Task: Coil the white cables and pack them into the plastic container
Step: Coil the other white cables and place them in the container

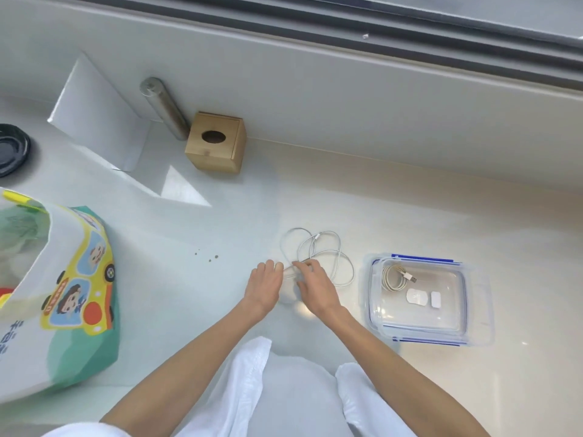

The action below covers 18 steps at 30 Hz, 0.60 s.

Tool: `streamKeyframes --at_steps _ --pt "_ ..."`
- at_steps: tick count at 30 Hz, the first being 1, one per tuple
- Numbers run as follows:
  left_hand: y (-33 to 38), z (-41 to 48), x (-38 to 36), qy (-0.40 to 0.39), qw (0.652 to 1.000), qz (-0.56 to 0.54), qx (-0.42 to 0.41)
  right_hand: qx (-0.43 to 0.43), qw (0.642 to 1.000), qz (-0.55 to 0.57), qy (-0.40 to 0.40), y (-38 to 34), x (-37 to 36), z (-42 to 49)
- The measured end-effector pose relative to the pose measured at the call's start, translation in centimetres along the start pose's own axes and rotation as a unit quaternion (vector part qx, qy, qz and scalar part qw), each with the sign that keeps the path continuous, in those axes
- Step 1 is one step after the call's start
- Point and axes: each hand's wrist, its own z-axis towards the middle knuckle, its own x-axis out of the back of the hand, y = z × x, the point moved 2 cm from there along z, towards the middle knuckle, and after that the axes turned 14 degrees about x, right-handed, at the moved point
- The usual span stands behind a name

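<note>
A loose white cable (339, 257) lies in tangled loops on the pale counter, just left of a clear plastic container (473, 313) with blue clips. Inside the container rest a coiled white cable (392, 279) and two small white adapters (424, 298). My left hand (265, 285) and my right hand (314, 283) meet at the near end of the loose cable, both pinching it between fingertips. The stretch of cable under the fingers is hidden.
A wooden tissue box (216, 145) and a metal cylinder (164, 110) stand against the back wall. A large printed bag (60, 294) fills the left side. A black round lid (11, 149) sits at the far left. Small crumbs (211, 258) dot the counter.
</note>
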Motion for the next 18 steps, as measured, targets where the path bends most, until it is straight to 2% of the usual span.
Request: streamKeyframes --at_steps 2,4,5,6,9,11,13,15,18 --pt "-0.2 -0.7 1.1 -0.116 0.985 -0.13 0.016 0.033 0.999 0.005 0.01 -0.3 0.3 -0.3" --pt "-0.3 -1.5 3.6 -0.247 0.912 -0.328 0.024 0.077 0.996 0.035 0.036 -1.0 1.5 -0.6" --pt "-0.4 -2.2 5.4 -0.279 0.872 -0.401 0.027 0.095 0.992 0.058 0.057 -1.4 2.7 -0.8" --pt "-0.5 -3.0 7.5 -0.288 0.847 -0.446 0.023 0.11 0.988 0.073 0.082 -1.9 4.2 -1.2" --pt "-0.7 -6.4 13.8 -0.3 0.802 -0.516 -0.03 0.175 0.969 0.058 0.165 -3.5 9.7 -2.7" --pt "-0.3 -9.2 17.7 -0.329 0.754 -0.563 -0.078 0.21 0.95 0.088 0.212 -5.4 13.5 -4.0" --pt "0.7 -11.8 21.5 -0.358 0.692 -0.616 -0.117 0.213 0.924 0.207 0.24 -8.0 16.6 -5.5" --pt "2.0 -13.7 24.9 -0.372 0.633 -0.66 -0.159 0.218 0.882 0.322 0.265 -10.0 18.5 -6.5" --pt "3.8 -15.8 29.0 -0.394 0.528 -0.719 -0.223 0.19 0.848 0.396 0.295 -11.5 19.5 -7.1"
